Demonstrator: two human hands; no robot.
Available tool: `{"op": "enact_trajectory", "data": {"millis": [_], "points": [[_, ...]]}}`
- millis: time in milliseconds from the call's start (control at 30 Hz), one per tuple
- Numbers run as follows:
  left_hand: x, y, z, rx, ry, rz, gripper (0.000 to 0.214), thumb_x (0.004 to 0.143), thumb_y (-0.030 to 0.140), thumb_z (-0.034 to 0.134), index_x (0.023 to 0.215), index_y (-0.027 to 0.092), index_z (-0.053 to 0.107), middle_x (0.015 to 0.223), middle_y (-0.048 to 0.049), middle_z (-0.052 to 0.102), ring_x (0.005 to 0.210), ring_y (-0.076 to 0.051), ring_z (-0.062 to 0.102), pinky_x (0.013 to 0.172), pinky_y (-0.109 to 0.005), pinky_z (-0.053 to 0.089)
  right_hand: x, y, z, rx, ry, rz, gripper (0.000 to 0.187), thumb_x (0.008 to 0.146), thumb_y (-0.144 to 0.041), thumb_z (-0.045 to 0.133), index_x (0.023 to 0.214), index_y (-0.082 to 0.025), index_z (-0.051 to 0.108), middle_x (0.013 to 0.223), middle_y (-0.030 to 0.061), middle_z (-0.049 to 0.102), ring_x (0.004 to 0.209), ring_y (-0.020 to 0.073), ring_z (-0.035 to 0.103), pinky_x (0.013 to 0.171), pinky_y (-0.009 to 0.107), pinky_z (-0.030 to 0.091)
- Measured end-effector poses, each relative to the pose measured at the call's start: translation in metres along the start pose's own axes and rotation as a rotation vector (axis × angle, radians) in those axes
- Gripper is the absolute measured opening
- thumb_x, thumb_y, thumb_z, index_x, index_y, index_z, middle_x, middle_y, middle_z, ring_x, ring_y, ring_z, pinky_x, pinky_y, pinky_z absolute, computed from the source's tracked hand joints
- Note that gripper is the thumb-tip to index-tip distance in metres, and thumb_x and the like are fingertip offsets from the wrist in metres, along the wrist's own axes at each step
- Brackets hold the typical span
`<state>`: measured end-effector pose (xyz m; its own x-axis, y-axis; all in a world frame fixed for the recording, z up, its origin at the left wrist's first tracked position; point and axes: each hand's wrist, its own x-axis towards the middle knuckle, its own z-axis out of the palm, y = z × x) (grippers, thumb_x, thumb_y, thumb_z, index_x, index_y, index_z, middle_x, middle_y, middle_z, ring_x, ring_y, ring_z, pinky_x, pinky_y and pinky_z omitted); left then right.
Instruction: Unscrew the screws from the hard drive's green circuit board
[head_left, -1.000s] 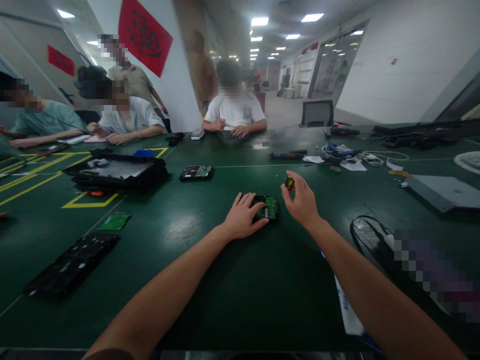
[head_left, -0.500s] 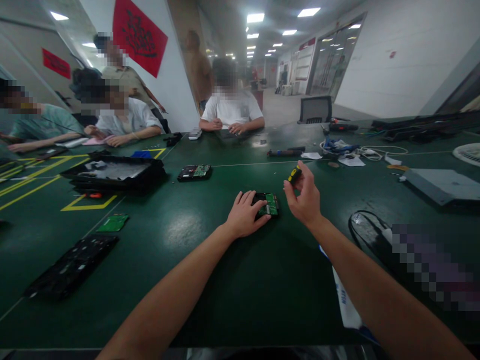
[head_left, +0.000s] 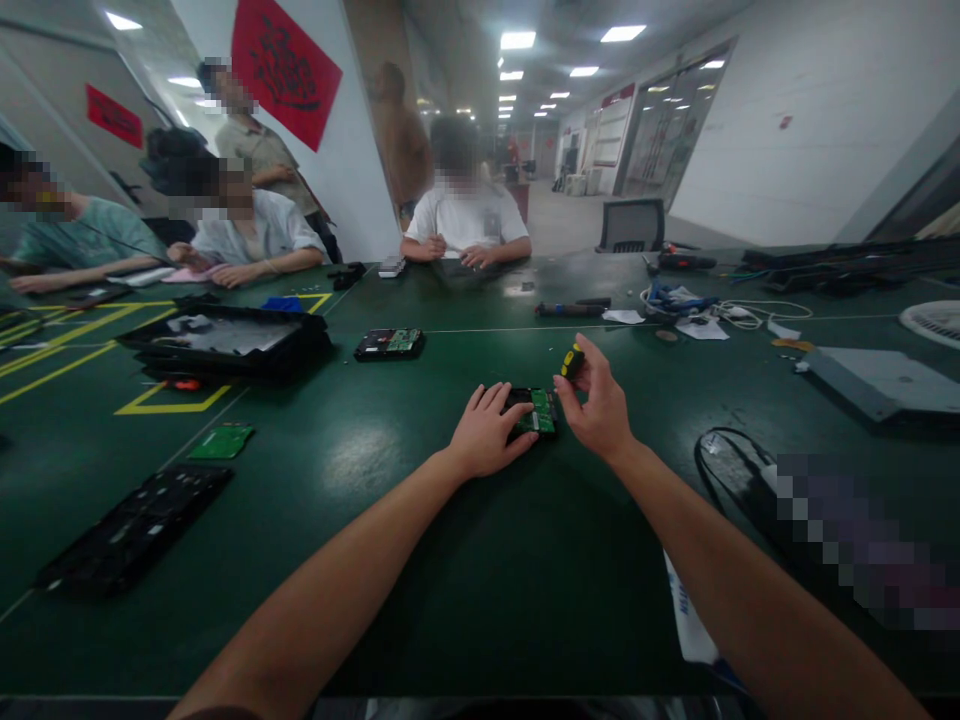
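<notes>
A black hard drive with a green circuit board (head_left: 536, 412) facing up lies on the green table (head_left: 420, 540) in front of me. My left hand (head_left: 486, 432) rests on its left side, fingers spread flat over it. My right hand (head_left: 596, 405) is closed round a small screwdriver with a yellow and black handle (head_left: 573, 361), held upright just above the drive's right edge.
A second hard drive (head_left: 391, 343) lies farther back. A black tray (head_left: 225, 340), a loose green board (head_left: 220, 441) and a black panel (head_left: 131, 530) sit to the left. Cables (head_left: 720, 310) and a grey box (head_left: 877, 380) are at right. Several people sit across the table.
My right hand has come down and to the left with the screwdriver, closer to the drive. My left hand has stayed on the drive.
</notes>
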<state>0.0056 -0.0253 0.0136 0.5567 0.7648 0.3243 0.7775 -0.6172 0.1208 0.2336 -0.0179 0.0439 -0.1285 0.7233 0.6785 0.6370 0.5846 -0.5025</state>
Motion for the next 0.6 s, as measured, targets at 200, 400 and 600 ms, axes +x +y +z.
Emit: {"op": "enact_trajectory", "data": {"millis": [200,400,600], "points": [[0.0004,-0.0003,0.0011,-0.003,-0.003,-0.006,0.055,0.102,0.062,0.053,0.147,0.031,0.059,0.166,-0.0126,0.044,0.158,-0.035,0.034,0.129,-0.059,0.023,0.0002,0.0058,0.0067,0.058,0.095,-0.093,0.071,0.101,-0.033,0.060,0.166,-0.030,0.030,0.162,0.0131,0.049,0.131,0.0338,0.066,0.098,0.050,0.066],[0.0006,-0.0012,0.0038,-0.004,0.011,0.000,0.055,0.102,0.061,0.054,0.147,0.031,0.060,0.165,-0.0124,0.045,0.157,-0.035,0.035,0.129,-0.060,0.023,0.0020,0.0055,0.0076,0.052,0.072,-0.148,0.072,0.101,-0.029,0.059,0.167,-0.033,0.028,0.162,0.0105,0.050,0.132,0.0337,0.065,0.100,0.053,0.065],[0.0004,-0.0013,0.0035,0.000,0.013,0.001,0.055,0.102,0.062,0.053,0.147,0.030,0.060,0.165,-0.0134,0.045,0.157,-0.036,0.035,0.129,-0.060,0.024,0.0043,0.0060,0.0083,0.059,0.041,-0.143,0.072,0.103,-0.028,0.056,0.168,-0.034,0.026,0.161,0.0102,0.051,0.125,0.0322,0.068,0.102,0.055,0.063]]}}
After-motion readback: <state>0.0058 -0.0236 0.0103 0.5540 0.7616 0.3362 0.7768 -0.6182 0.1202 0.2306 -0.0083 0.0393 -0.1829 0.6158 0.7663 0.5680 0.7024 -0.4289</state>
